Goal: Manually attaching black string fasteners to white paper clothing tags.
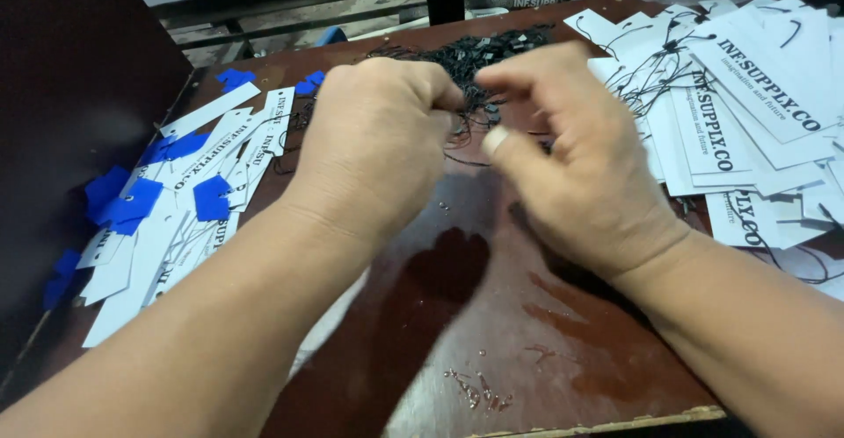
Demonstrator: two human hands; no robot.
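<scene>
Both hands were held close together above the middle of the desk (492,332), fingers curled and pinched narrow. Left hand (378,139) was bunched with its fingertips turned inward; right hand (571,156) met it, thumb and forefinger pressed together at the gap between them. What was pinched could not be made out for certain, but thin black string (466,143) was seen running from that gap, so a single loop was judged to be gripped between the two hands. Behind the knuckles lay a tangled heap of black string fasteners (492,51), touching or just beyond the fingertips. To the left, a loose spread of white card tags (167,253) was noted, mixed with small blue card pieces (132,205). To the right, a larger overlapping pile of white tags already strung (747,113) was recorded, black loops visible through their holes. Small metal bits (479,390) were scattered near the front edge of the desk. The step in hand was judged to be the separating or readying of one string drawn from the heap, with no tag seen between the fingers. The next move was judged to call for a fine pinch kept on the string's end, and for one unstrung tag to be taken from the left spread with its hole presented squarely.
</scene>
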